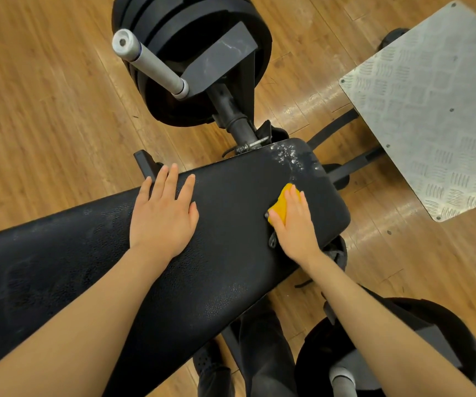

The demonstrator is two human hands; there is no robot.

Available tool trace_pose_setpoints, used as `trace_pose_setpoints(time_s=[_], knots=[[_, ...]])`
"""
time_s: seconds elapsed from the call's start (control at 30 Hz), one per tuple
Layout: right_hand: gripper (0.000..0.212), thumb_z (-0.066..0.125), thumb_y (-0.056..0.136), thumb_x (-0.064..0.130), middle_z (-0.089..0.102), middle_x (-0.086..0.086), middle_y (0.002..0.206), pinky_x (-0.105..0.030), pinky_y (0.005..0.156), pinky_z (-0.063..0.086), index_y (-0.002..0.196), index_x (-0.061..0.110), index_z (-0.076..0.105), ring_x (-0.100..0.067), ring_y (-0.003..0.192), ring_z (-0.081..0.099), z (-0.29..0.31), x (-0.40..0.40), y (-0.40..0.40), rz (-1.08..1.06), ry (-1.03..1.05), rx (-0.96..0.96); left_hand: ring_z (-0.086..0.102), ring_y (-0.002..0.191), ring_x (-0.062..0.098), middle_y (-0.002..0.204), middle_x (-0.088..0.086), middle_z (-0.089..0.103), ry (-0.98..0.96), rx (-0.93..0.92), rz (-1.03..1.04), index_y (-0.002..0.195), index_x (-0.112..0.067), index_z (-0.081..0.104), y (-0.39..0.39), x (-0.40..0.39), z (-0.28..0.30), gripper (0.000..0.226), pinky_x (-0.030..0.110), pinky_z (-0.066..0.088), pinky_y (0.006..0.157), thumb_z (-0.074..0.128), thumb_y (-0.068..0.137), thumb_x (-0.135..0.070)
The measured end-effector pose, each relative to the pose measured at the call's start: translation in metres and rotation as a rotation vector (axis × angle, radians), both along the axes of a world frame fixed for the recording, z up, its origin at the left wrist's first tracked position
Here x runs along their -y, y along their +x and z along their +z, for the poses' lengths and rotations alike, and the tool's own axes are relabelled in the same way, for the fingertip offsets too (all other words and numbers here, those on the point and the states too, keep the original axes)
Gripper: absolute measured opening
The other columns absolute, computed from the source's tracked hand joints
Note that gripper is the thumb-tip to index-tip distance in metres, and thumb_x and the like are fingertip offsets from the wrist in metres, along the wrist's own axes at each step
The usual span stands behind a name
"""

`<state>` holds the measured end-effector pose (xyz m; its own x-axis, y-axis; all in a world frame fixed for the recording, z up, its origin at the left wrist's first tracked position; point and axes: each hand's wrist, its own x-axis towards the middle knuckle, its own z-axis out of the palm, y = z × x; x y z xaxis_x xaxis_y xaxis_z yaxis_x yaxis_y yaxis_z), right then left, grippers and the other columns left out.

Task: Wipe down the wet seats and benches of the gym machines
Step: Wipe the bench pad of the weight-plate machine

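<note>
Black padded bench (231, 239) carries both hands. Left hand (163, 216) lies flat on it, fingers straight and spread. Right hand (295, 224) presses a yellow cloth (284, 200) onto the pad's far end, near white droplets (291, 157); fingers lie straight over the cloth.

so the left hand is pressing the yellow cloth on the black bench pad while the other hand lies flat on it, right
Not quite: the head view shows the right hand pressing the yellow cloth on the black bench pad. The left hand is the one lying flat on the pad, holding nothing.
</note>
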<state>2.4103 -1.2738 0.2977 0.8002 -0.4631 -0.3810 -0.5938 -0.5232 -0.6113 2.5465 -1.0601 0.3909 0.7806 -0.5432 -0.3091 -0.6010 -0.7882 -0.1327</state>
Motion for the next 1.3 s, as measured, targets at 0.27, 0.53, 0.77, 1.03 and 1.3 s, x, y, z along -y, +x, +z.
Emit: trace_pose_setpoints(time_s=[0.27, 0.53, 0.77, 1.03, 1.3], knots=[[0.071, 0.040, 0.100, 0.044, 0.010, -0.005, 0.162, -0.040, 0.120, 0.008, 0.154, 0.009, 0.011, -0.025, 0.149, 0.000, -0.019, 0.039, 0.054, -0.106, 0.002, -0.051, 0.006, 0.149, 0.025, 0.161, 0.012, 0.012, -0.018, 0.002, 0.010, 0.154, -0.022, 0.018, -0.001, 0.000, -0.001, 0.057, 0.044, 0.009, 0.120, 0.026, 0.100, -0.041], [0.069, 0.045, 0.099, 0.039, 0.009, 0.001, 0.161, -0.029, 0.116, 0.004, 0.154, 0.012, 0.013, -0.017, 0.149, 0.000, 0.009, -0.007, -0.016, 0.089, -0.017, 0.043, 0.006, 0.149, 0.026, 0.161, 0.012, 0.010, -0.014, 0.004, 0.006, 0.154, -0.022, 0.017, 0.000, -0.001, -0.001, 0.057, 0.044, 0.008, 0.120, 0.025, 0.101, -0.040], [0.071, 0.044, 0.099, 0.041, 0.012, -0.007, 0.161, -0.040, 0.120, 0.011, 0.153, 0.008, 0.013, -0.025, 0.148, 0.005, -0.011, 0.035, 0.081, 0.069, 0.008, -0.003, 0.005, 0.149, 0.026, 0.161, 0.012, 0.010, -0.012, 0.005, 0.005, 0.154, -0.022, 0.016, -0.001, 0.000, -0.001, 0.057, 0.044, 0.007, 0.120, 0.024, 0.100, -0.041], [0.068, 0.043, 0.100, 0.040, 0.009, 0.001, 0.162, -0.031, 0.117, 0.004, 0.154, 0.012, 0.013, -0.019, 0.149, -0.001, 0.006, 0.004, 0.030, 0.149, 0.004, 0.068, 0.004, 0.149, 0.025, 0.161, 0.012, 0.007, -0.013, 0.004, 0.005, 0.154, -0.022, 0.014, 0.000, 0.000, -0.001, 0.058, 0.044, 0.007, 0.120, 0.023, 0.100, -0.042], [0.077, 0.040, 0.096, 0.054, 0.010, -0.002, 0.161, -0.037, 0.118, 0.009, 0.154, 0.012, 0.013, -0.021, 0.149, 0.001, 0.005, 0.008, 0.054, 0.225, -0.042, 0.055, 0.011, 0.149, 0.028, 0.160, 0.014, 0.015, -0.032, 0.010, 0.002, 0.153, -0.020, 0.023, 0.000, 0.000, -0.002, 0.057, 0.046, 0.011, 0.119, 0.029, 0.099, -0.039]])
